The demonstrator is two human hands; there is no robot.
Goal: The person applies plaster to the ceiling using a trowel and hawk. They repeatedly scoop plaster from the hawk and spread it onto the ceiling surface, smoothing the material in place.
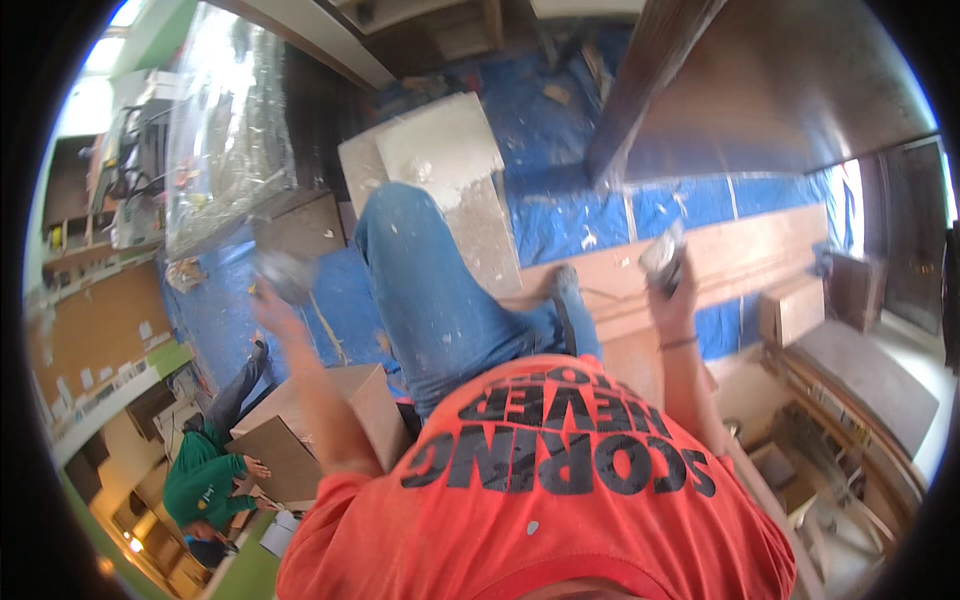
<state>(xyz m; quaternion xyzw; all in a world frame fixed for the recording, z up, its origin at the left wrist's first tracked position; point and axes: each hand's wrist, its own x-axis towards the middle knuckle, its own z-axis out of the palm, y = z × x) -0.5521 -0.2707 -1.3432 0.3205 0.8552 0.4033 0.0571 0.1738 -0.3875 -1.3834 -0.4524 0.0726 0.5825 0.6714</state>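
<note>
My left hand is stretched forward on the left, smeared by motion. A pale grey, partly see-through thing blurs at its fingers, its kind unclear; the hand seems closed on it. On the right, my right hand is raised with the fingers wrapped around a crumpled whitish thing with a darker side. What exactly it is cannot be made out. Between the two arms my bent knee in blue jeans rises in front of a pale, dusty board.
Blue sheeting covers the floor, with long wooden boards lying across it. A dark wood panel stands at the far right. Plastic-wrapped furniture is far left. Near left are a brown box and a person in green.
</note>
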